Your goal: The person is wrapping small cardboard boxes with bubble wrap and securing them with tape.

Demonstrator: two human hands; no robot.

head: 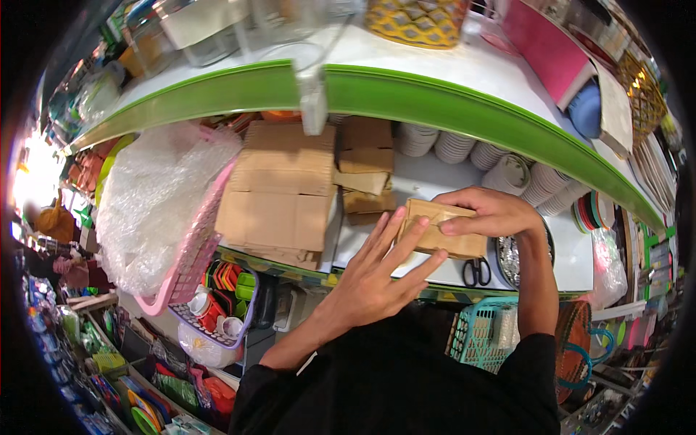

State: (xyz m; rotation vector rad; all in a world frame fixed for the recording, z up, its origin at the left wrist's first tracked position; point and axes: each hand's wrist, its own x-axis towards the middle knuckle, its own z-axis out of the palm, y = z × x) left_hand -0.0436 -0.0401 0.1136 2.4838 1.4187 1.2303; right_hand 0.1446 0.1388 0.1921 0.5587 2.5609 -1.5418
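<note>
A small brown cardboard box (462,244), with shiny tape over it, is held above the white shelf (424,182). My right hand (489,215) grips it from the right, thumb lying across its top. Spread fingers of my left hand (380,272) rest against the box's left end. Below the box lie black-handled scissors (476,272), their blades hidden under it. Beside them, partly behind my right wrist, is a round dish (508,261) of shiny silvery pieces. Flattened cardboard (277,190) is stacked to the left, with smaller cardboard pieces (366,157) alongside.
Stacked white cups (454,147) line the shelf's back under a green shelf edge (435,89). A pink basket (187,266) with bubble wrap (157,212) juts out at left. Below stand a purple-rimmed basket (217,337) of plastic items and a turquoise basket (473,337).
</note>
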